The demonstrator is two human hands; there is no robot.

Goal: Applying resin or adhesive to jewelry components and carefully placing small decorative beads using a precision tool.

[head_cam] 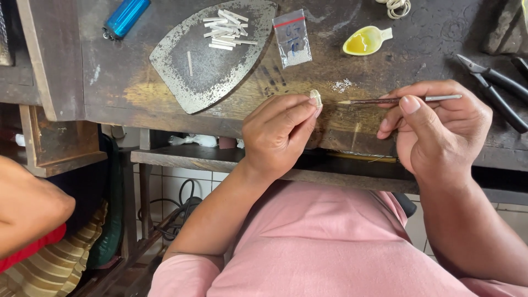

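My left hand [278, 132] pinches a small pale, whitish piece [316, 97] between thumb and forefinger, just above the front edge of a dark wooden workbench [137, 82]. My right hand [434, 129] holds a thin brown brush-like stick [396, 100] level, its pale tip pointing left toward the piece and stopping a short way from it. A little patch of white grains [342, 84] lies on the bench just beyond the two hands.
A flat iron-shaped metal plate [203, 60] carries several short white sticks [226, 30]. Nearby lie a small clear bag [293, 37], a yellow spoon-shaped dish [364, 41], a blue lighter [126, 16] and black pliers [495, 88]. Another person's arm [30, 209] is at the left.
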